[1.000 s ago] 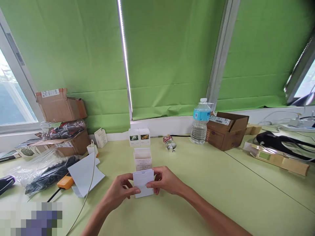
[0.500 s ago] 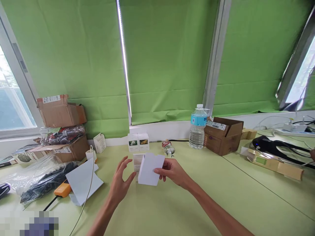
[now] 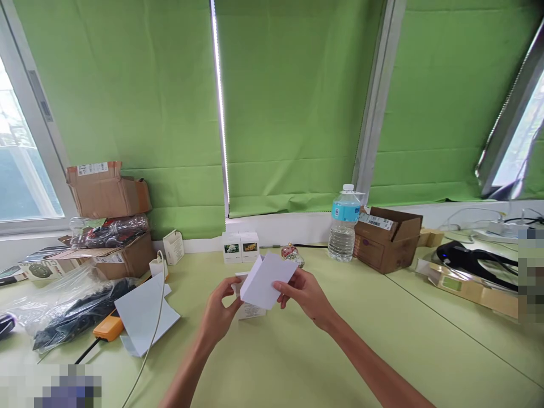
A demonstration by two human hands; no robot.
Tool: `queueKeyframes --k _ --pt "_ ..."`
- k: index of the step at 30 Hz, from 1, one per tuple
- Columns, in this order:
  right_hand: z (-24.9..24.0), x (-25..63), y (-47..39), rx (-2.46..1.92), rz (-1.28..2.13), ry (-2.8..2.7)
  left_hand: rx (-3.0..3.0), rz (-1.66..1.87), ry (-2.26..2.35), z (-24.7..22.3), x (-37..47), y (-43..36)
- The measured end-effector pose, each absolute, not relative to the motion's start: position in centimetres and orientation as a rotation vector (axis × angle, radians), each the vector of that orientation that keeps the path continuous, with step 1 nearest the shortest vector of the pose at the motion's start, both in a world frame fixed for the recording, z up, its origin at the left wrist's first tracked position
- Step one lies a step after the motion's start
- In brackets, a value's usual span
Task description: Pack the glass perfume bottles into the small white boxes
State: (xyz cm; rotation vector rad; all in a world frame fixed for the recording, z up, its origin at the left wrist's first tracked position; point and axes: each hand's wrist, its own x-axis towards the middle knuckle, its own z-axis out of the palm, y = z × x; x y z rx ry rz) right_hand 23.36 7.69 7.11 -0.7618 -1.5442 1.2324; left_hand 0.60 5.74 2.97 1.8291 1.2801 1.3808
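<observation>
A: Head view: a flat white carton blank (image 3: 267,280) is held tilted above the table, in front of the chest. It is pinched at its right edge by the fingers of the right hand (image 3: 305,293); its lower left corner is gripped between thumb and fingers of the left hand (image 3: 221,313). Both hands are closed on it.

B: What is found just behind it?

A: A small open white box (image 3: 250,309) is seen standing on the table (image 3: 297,362), partly hidden by the blank and the left hand. Whether it is touched by the hand cannot be told.

B: And the free room?

A: In front of the hands and out to the right, a wide stretch of bare pale-green tabletop is left open. To the left, the space is closed off by a folded white sheet (image 3: 144,309), a white cable (image 3: 148,340), an orange object (image 3: 109,328) and a plastic bag with dark contents (image 3: 63,306).

B: The far edge?

A: Along the wall, two small printed boxes (image 3: 240,247), a small glass bottle (image 3: 292,253), a water bottle (image 3: 343,224) and an open cardboard box (image 3: 389,238) are lined up, well apart from the hands. Stacked cartons (image 3: 108,226) are set at the far left. The windows are covered by green blinds (image 3: 297,102).
</observation>
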Motion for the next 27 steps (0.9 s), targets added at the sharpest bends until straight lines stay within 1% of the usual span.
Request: queueKeyframes --k 4,9,14,23,27 --pt "7.5 22.8 7.6 -0.722 1.204 -1.472 1.798 1.299 1.207 3.9 0.7 5.0" --pt "6.8 22.6 8.0 -0.716 1.139 -1.467 1.788 1.240 1.188 4.0 0.8 4.6" --pt "6.2 23.0 8.5 -0.786 1.019 -1.539 1.788 1.280 1.178 4.0 0.9 4.4" --pt "6.5 23.8 8.5 -0.854 1.023 -1.684 1.832 1.301 1.167 3.7 1.0 4.3" --pt "6.7 24.0 8.5 -0.905 0.970 -1.733 1.864 1.310 1.176 3.7 1.1 4.1"
